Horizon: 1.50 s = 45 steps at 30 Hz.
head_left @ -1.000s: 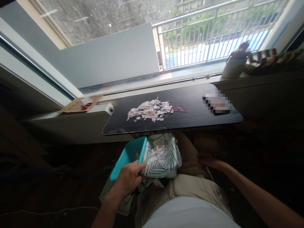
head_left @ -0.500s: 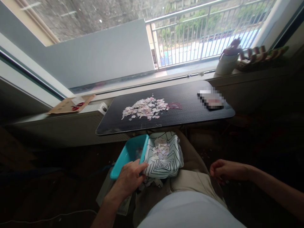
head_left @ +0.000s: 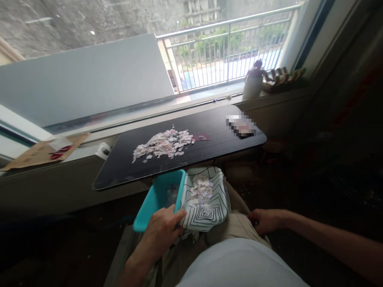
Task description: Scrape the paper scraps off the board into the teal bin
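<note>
Scraps of pale paper (head_left: 201, 190) lay on a white, black-lined cloth (head_left: 206, 214), right of a turquoise plastic bin (head_left: 149, 204). The left hand (head_left: 164, 225) was closed on the cloth's near-left edge; the right hand (head_left: 265, 221) curled partway beside beige trousers (head_left: 229, 229) (any hold, I couldn't tell).

The window (head_left: 206, 69) glares while the floor (head_left: 72, 247) lies dark.

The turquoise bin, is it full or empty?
Neither: the turquoise bin shows mostly bare inner walls, with some blurred pale bits low inside. Their depth cannot be told.
</note>
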Each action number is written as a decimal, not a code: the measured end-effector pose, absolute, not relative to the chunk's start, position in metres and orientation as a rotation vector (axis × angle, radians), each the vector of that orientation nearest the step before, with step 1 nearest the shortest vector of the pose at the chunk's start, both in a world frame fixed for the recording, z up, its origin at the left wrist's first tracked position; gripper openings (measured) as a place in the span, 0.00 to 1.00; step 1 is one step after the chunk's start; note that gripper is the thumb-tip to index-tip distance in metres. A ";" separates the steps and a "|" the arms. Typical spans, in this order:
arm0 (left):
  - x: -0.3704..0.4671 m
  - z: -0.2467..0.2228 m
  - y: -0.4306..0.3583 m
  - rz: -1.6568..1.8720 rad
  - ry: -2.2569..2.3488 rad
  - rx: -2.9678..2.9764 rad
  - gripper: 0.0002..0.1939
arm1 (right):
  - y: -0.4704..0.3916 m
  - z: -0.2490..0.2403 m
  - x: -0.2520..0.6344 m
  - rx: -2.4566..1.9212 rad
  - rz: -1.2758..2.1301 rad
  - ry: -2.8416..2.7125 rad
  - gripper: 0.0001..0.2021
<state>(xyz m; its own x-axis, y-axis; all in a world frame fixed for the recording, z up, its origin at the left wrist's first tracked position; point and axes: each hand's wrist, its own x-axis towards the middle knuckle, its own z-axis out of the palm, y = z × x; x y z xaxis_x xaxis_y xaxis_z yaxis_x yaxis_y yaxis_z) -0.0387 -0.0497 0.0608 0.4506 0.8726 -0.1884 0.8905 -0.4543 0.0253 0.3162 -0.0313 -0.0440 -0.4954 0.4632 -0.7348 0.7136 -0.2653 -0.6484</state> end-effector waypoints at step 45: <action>-0.058 0.054 -0.060 -0.079 1.843 2.253 0.08 | 0.165 0.084 0.202 1.572 -0.697 2.947 0.16</action>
<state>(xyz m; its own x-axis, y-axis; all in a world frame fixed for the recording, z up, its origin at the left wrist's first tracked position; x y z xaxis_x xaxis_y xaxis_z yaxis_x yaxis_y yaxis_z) -0.0585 -0.0601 0.0537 0.2081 0.9603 -0.1856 0.9727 -0.1833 0.1422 0.2024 0.1649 0.0844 -0.5470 0.8359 0.0460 0.7268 0.5014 -0.4695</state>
